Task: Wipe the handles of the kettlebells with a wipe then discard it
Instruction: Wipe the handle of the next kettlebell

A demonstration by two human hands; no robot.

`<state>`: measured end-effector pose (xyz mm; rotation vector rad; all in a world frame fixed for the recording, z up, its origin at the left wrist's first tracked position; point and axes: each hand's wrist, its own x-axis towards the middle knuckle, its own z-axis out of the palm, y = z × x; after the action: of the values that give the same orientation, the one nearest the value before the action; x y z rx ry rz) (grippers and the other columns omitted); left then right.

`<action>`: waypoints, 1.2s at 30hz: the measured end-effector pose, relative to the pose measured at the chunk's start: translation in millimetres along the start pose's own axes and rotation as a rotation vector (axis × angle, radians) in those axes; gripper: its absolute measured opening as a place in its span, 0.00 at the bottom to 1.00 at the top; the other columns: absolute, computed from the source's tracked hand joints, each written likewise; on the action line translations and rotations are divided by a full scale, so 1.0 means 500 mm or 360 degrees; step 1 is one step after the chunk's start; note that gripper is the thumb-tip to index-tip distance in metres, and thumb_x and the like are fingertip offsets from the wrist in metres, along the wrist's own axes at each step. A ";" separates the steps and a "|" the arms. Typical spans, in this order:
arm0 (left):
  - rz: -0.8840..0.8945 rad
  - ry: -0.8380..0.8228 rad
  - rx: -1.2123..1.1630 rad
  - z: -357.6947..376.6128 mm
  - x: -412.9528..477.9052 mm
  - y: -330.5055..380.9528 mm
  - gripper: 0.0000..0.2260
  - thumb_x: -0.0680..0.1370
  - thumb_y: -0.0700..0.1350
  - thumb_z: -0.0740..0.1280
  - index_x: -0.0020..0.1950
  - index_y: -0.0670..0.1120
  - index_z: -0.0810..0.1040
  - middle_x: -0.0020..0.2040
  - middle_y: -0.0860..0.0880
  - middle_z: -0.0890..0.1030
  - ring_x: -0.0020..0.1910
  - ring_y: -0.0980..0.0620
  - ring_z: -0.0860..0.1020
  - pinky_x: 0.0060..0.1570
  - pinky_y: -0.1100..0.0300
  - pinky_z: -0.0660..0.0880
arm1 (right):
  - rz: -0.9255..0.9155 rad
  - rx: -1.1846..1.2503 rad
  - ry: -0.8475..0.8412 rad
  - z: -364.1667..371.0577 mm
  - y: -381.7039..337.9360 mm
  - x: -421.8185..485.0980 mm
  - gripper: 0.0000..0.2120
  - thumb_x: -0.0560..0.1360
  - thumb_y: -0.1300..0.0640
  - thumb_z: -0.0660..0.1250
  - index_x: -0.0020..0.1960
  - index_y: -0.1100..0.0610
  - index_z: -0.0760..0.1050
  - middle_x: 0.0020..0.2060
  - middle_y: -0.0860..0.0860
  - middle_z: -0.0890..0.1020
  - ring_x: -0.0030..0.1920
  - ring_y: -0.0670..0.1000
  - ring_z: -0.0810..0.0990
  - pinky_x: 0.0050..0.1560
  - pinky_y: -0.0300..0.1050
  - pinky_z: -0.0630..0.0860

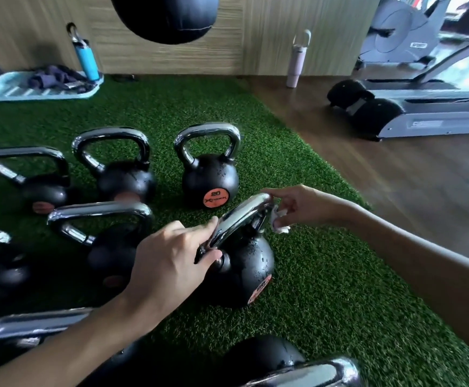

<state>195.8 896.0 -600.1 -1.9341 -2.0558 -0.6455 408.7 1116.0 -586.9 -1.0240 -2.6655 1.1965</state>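
Several black kettlebells with chrome handles stand on green turf. One kettlebell in the middle is tilted toward me. My left hand grips the near end of its chrome handle. My right hand pinches a crumpled white wipe against the far end of that handle. Another kettlebell marked 20 stands upright just behind it.
More kettlebells fill the left and the bottom edge. A teal tray with cloths and a blue bottle sit at the back left, a pale bottle by the wall. A punching bag hangs overhead. Treadmills stand right on wood floor.
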 end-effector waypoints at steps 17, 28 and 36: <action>0.0378 -0.0140 0.0291 0.004 0.165 -0.092 0.24 0.64 0.49 0.84 0.58 0.59 0.85 0.31 0.46 0.77 0.27 0.46 0.77 0.30 0.57 0.75 | 0.0103 0.0548 -0.0061 0.055 0.018 -0.120 0.35 0.70 0.62 0.77 0.73 0.49 0.69 0.47 0.53 0.87 0.50 0.57 0.86 0.61 0.54 0.78; 0.0292 -0.0343 0.0254 0.042 0.287 -0.044 0.21 0.76 0.36 0.71 0.60 0.61 0.83 0.42 0.46 0.86 0.37 0.44 0.80 0.41 0.55 0.79 | -0.0057 0.0765 -0.0211 0.127 -0.012 -0.155 0.32 0.70 0.60 0.78 0.71 0.47 0.74 0.35 0.53 0.81 0.34 0.53 0.71 0.37 0.40 0.67; -0.0622 -0.0670 -0.0290 0.005 0.232 0.005 0.31 0.61 0.76 0.71 0.61 0.66 0.81 0.64 0.60 0.81 0.61 0.52 0.80 0.63 0.53 0.76 | 0.0149 0.0760 0.0627 0.079 0.036 -0.104 0.16 0.71 0.59 0.77 0.58 0.54 0.82 0.45 0.50 0.88 0.34 0.43 0.83 0.32 0.33 0.75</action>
<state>187.8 999.3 -547.6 -1.9036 -2.7673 -0.5521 447.6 1068.7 -615.6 -1.1549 -1.9302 1.3808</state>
